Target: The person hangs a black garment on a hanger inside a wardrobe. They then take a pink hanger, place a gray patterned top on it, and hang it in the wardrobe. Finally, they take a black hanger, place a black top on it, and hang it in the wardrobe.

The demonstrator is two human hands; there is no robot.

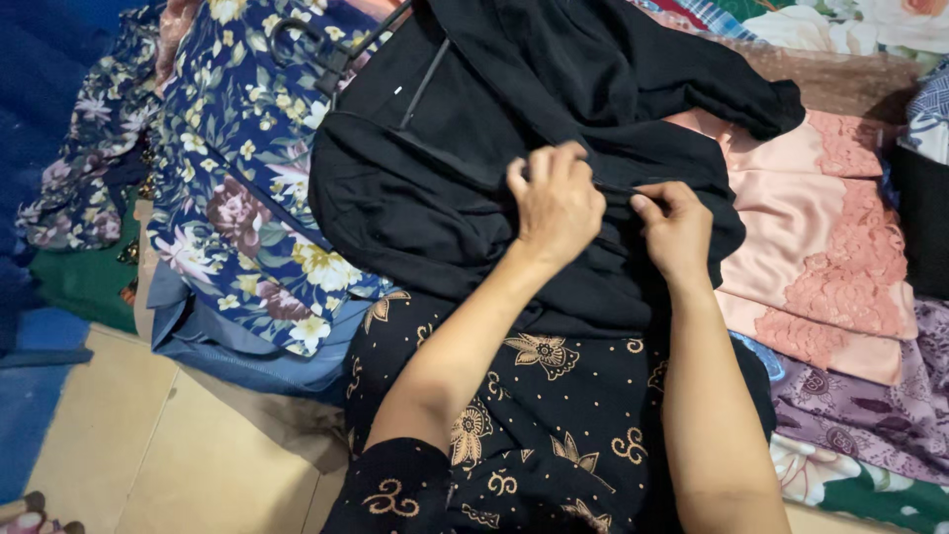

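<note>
Two hands gathering a black garment on a heap of clothes.

The left hand (556, 203) is curled over a fold of the black garment (445, 188), fingers bunching the cloth; the right hand (674, 229) pinches the same fold just beside it. The garment lies mid-scene, its hanger (341, 54) at the far end, with a blue floral fabric (247, 178) to the left and a pink lace cloth (840, 247) to the right.

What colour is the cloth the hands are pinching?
Plain black garment, pinched by left hand and right hand; head view.
</note>
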